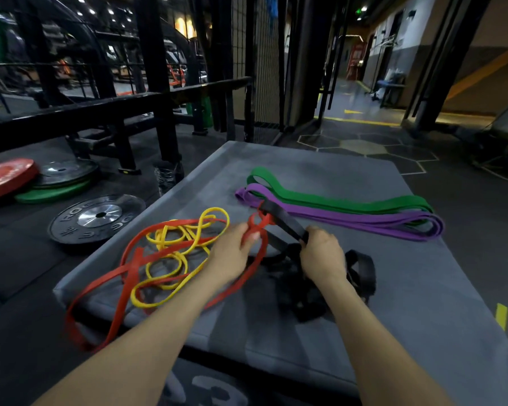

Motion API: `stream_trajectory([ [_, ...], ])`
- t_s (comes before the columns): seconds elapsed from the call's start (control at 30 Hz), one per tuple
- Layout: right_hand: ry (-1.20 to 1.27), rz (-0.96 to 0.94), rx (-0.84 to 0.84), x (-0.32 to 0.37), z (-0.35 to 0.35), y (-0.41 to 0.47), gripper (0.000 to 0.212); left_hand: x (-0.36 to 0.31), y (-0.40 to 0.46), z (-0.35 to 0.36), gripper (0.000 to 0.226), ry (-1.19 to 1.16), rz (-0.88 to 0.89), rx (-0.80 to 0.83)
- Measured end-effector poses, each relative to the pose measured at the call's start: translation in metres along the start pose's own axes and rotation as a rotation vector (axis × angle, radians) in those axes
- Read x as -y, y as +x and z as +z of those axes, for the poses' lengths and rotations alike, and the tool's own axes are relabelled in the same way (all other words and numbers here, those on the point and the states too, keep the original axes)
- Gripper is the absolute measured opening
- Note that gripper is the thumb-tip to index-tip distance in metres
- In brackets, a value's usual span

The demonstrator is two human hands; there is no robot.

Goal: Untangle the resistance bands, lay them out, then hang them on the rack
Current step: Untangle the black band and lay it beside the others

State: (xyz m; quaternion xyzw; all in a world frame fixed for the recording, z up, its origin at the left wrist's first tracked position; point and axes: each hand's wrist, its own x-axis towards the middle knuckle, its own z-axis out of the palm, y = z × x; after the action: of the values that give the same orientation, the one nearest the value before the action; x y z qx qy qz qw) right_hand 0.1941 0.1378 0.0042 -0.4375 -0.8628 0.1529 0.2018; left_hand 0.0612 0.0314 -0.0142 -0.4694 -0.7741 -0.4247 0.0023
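Grey padded mat (393,288): bare surface toward right edge | flat green rubber band (335,202), purple band (349,218) straight at far side | left hand (232,253) pinches tangled red band (129,276), overhanging left edge | right hand (320,253) grips black band (288,222) | yellow loops (170,253) left-centre

The green band (329,200) and purple band (349,216) lie flattened side by side, touching, along the mat's (393,288) far right part, green nearer the far edge. The yellow band (173,253) sits coiled in loose loops near the left edge, tangled with the red band (123,276), which trails over the near left corner. Red knots into the black band (285,222), bunched mid-mat.
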Motion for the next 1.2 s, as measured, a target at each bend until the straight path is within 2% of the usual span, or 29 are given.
stream_trajectory([
  [0.03,-0.006,0.005,-0.005,0.002,-0.001,-0.001,0.017,-0.002,0.002,-0.011,0.010,-0.117,-0.034,-0.038],
  [0.13,-0.016,0.014,0.009,0.012,-0.002,-0.003,0.021,-0.003,0.001,-0.046,0.025,-0.317,-0.134,-0.126],
  [0.33,-0.003,0.028,-0.022,0.032,0.003,-0.003,0.024,0.002,-0.008,-0.078,0.029,-0.419,-0.259,-0.260],
  [0.43,0.062,0.115,-0.006,0.036,0.004,0.000,0.024,-0.003,-0.009,-0.087,0.028,-0.435,-0.232,-0.153],
  [0.5,0.111,0.144,0.021,0.042,0.003,0.002,0.023,-0.008,-0.009,-0.084,0.022,-0.186,-0.143,0.021],
  [0.57,0.146,0.092,0.054,0.053,0.004,0.002,0.025,-0.007,-0.011,-0.073,0.017,0.021,-0.068,0.152],
  [0.63,0.173,0.058,0.073,0.063,0.006,0.002,0.026,-0.004,-0.015,-0.061,0.022,0.110,-0.054,0.235],
  [0.7,0.196,0.105,0.055,0.064,0.007,0.003,0.024,-0.005,-0.017,-0.057,0.026,0.094,-0.020,0.263],
  [0.77,0.206,0.185,0.000,0.059,0.006,0.008,0.024,-0.009,-0.012,-0.066,0.027,0.021,-0.004,0.165],
  [0.87,0.205,0.249,-0.087,0.046,0.005,0.015,0.022,-0.003,0.003,-0.097,0.031,-0.192,-0.220,-0.148],
  [0.9,0.196,0.252,-0.107,0.042,0.006,0.017,0.020,0.002,0.008,-0.108,0.029,-0.198,-0.270,-0.239],
  [0.97,0.157,0.242,-0.126,0.036,0.007,0.019,0.017,0.020,0.017,-0.122,0.024,-0.054,-0.309,-0.284],
  [1.07,0.108,0.212,-0.116,0.031,0.009,0.020,0.017,0.052,0.024,-0.117,0.026,0.214,-0.426,-0.151],
  [1.2,0.022,0.164,-0.057,0.032,0.014,0.020,0.019,0.068,0.019,-0.098,0.078,0.501,-0.649,0.220],
])
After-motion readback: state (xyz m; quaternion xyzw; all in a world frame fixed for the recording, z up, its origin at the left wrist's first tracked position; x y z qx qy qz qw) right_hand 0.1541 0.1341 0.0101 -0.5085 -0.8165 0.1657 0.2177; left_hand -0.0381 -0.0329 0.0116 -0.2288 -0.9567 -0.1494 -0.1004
